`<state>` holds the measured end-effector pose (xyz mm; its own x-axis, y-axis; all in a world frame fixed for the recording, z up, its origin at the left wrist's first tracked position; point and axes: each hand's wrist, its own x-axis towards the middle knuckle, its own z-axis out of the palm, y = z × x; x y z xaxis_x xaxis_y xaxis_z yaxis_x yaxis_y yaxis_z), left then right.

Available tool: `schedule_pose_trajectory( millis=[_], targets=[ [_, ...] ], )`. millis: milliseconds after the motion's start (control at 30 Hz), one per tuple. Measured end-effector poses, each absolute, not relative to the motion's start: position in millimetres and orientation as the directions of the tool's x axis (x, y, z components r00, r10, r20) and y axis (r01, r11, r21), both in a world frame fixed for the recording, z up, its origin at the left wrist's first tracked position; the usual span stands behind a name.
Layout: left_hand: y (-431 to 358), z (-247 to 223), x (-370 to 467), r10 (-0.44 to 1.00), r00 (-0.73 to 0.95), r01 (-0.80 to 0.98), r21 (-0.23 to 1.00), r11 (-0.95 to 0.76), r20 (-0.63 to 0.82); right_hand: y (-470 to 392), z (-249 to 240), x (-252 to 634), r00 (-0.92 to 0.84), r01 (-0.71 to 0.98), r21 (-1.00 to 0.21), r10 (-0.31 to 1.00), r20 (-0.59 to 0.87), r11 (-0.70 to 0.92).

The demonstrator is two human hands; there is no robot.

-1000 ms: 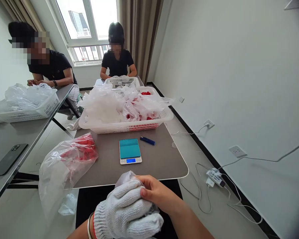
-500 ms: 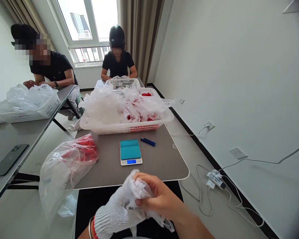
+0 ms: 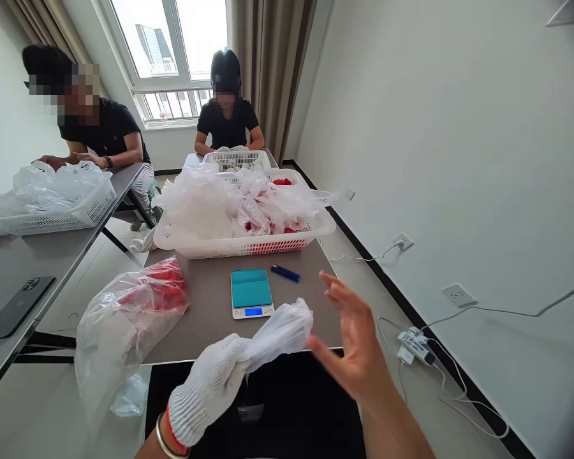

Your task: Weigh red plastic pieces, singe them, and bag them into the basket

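My left hand [image 3: 210,386], in a white knitted glove with a red cuff edge, is closed around the gathered neck of a thin white plastic bag [image 3: 280,331]. The bag's rounded end points up and to the right; its contents cannot be made out. Bare and apart from the bag, my right hand [image 3: 351,338] has its fingers spread just to the right of it. Beyond the bag, a small digital scale [image 3: 251,290] with a teal plate and lit display lies on the table [image 3: 210,338]. A dark blue lighter-like object [image 3: 286,273] rests beside the scale.
A clear bag of red items [image 3: 157,287] hangs over the table's left edge. White baskets [image 3: 249,247] with plastic bags stand behind the scale. A phone [image 3: 19,306] lies on the left table. Two people sit further back. Cables and a power strip [image 3: 416,344] lie at right.
My right hand has let go of the white bag and moved right, its fingers opening. My left hand keeps hold of the bag, which now extends to the right.
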<state>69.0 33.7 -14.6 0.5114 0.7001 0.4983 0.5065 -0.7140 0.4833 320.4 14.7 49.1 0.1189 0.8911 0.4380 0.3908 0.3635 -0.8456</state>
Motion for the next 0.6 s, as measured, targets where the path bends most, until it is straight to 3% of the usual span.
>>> schedule_pose_trajectory(
  millis=[33,100,200,267,333,367,433,500,533,600],
  targets=[
    [35,-14,70,0.665,0.532,0.482,0.458,-0.747,0.524,15,50,317,-0.021,0.504,-0.745,0.868,0.496,0.438],
    [37,-10,74,0.633,0.543,0.428,0.466,-0.774,0.552,16,51,309,-0.309,0.624,-0.595,0.859,0.408,0.507],
    [39,-4,74,0.748,0.448,0.403,0.637,-0.657,0.489,24,53,303,-0.454,0.649,-0.614,0.876,0.160,0.449],
    [44,-6,69,0.867,0.271,0.426,0.755,-0.498,0.419,37,61,310,-0.356,0.659,-0.660,0.922,0.150,0.361],
    [52,-15,59,0.921,0.081,0.477,0.797,-0.372,0.381,60,78,326,-0.102,0.702,-0.659,0.954,0.283,0.271],
    [57,-22,54,0.927,0.019,0.527,0.785,-0.327,0.374,76,90,335,0.054,0.732,-0.642,0.920,0.389,0.229],
    [66,-39,44,0.930,-0.009,0.669,0.693,-0.269,0.369,117,114,352,0.315,0.805,-0.571,0.698,0.643,0.162],
    [73,-55,39,0.924,0.048,0.789,0.553,-0.268,0.380,168,130,364,0.361,0.882,-0.460,0.474,0.803,0.107],
    [76,-60,38,0.917,0.080,0.834,0.478,-0.276,0.391,194,132,368,0.327,0.910,-0.409,0.485,0.811,0.070],
    [80,-66,40,0.910,0.132,0.892,0.354,-0.282,0.393,243,124,372,0.195,0.956,-0.292,0.651,0.733,0.042]
  ],
)
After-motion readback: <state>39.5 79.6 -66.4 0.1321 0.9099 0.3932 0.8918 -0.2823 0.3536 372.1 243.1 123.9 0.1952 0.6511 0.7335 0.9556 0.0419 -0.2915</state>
